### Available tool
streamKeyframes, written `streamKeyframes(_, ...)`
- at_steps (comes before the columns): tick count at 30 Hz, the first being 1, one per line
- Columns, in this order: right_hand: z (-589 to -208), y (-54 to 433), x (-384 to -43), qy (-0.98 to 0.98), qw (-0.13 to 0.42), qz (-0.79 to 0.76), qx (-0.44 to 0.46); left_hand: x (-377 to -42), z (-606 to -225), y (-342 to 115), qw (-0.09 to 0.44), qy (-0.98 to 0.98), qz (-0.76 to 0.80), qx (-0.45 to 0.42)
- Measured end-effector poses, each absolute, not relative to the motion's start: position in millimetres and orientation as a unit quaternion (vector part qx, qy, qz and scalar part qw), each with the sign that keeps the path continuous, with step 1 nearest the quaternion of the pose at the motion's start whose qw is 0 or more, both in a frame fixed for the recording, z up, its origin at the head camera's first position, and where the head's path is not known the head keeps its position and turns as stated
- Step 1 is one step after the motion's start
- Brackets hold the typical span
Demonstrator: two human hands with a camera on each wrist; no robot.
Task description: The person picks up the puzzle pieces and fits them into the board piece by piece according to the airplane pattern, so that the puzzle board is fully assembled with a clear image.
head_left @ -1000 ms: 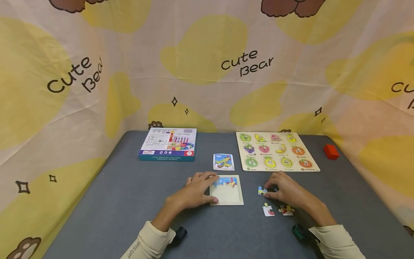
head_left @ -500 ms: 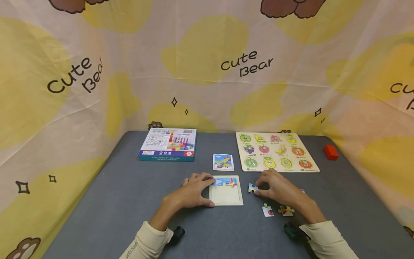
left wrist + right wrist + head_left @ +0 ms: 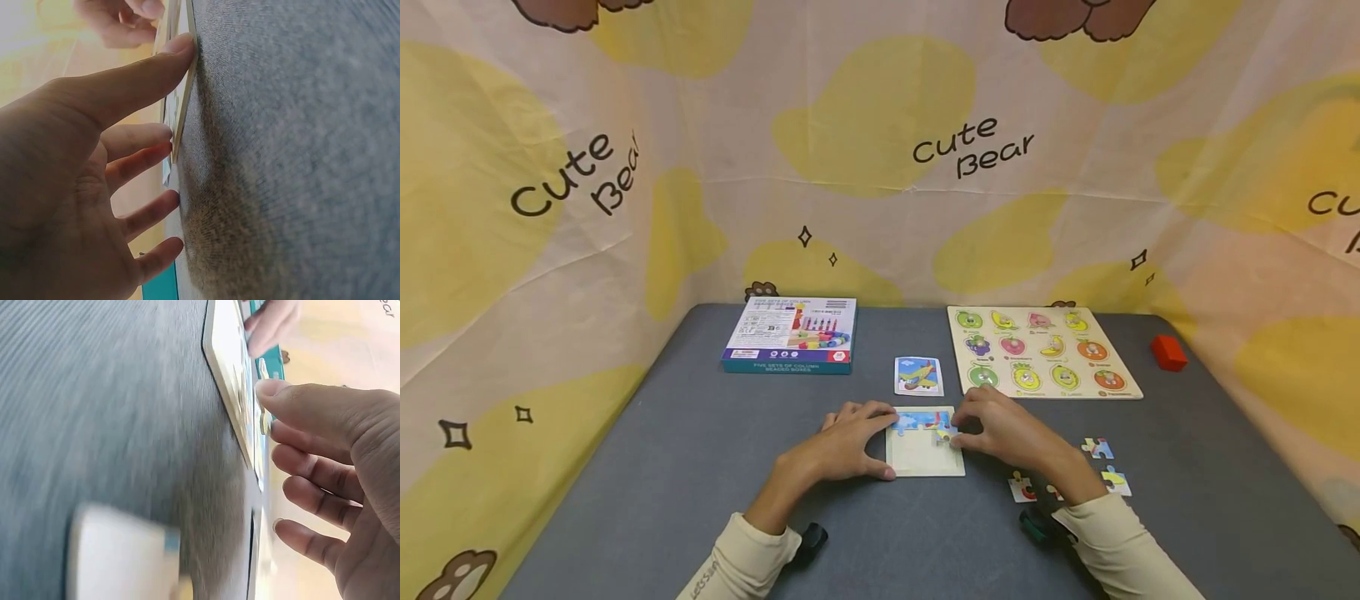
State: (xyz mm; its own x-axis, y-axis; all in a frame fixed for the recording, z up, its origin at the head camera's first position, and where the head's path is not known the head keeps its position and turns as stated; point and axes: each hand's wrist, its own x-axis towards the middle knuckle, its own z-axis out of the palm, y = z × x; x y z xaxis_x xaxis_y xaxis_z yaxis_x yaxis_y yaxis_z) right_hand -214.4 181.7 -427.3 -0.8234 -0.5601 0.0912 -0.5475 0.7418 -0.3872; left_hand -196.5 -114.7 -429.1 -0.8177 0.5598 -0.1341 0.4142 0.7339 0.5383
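Observation:
My right hand (image 3: 1003, 429) pinches a jigsaw piece (image 3: 264, 419) between thumb and index finger, over the right side of a shallow puzzle tray (image 3: 921, 460). Light blue and yellow show on the piece in the head view. Joined pieces (image 3: 913, 420) with sky and a red part fill the tray's top strip; below them its pale bottom is bare. On the tray's left side rests my left hand (image 3: 838, 447), thumb at the lower left corner and fingers spread towards the upper left. The left wrist view shows that thumb (image 3: 178, 53) on the tray's edge.
Behind the tray lies an airplane picture card (image 3: 918, 377). Loose jigsaw pieces lie to the right, among them one (image 3: 1097, 448) beside my right forearm and one (image 3: 1022, 487) nearer. Farther back are a boxed set (image 3: 790, 333), a fruit board (image 3: 1045, 354) and a red block (image 3: 1168, 353).
My right hand has carried the jigsaw piece leftwards from the table to over the tray, uncovering loose pieces on the right. My left hand stays at the tray's left side.

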Motion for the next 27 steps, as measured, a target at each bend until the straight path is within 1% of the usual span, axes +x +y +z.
streamKeyframes(4, -428.8, 168.8, -215.5, 0.927, 0.012, -0.208, -0.313, -196.8, -429.5, -115.1, 0.143, 0.920, 0.251, 0.266)
streamKeyframes(11, -434.7, 148.5, -217.9, 0.908, -0.011, -0.214, -0.359, -196.7, -429.0, -115.8, 0.139, 0.920, 0.250, 0.268)
streamKeyframes(18, -436.8, 131.9, -219.0, 0.905, -0.001, -0.204, -0.372, -197.1, -429.3, -116.5, 0.145, 0.921, 0.247, 0.266)
streamKeyframes(27, -438.7, 123.9, -218.9, 0.900, -0.007, -0.193, -0.390, -197.1, -429.6, -116.3, 0.145, 0.920, 0.249, 0.266)
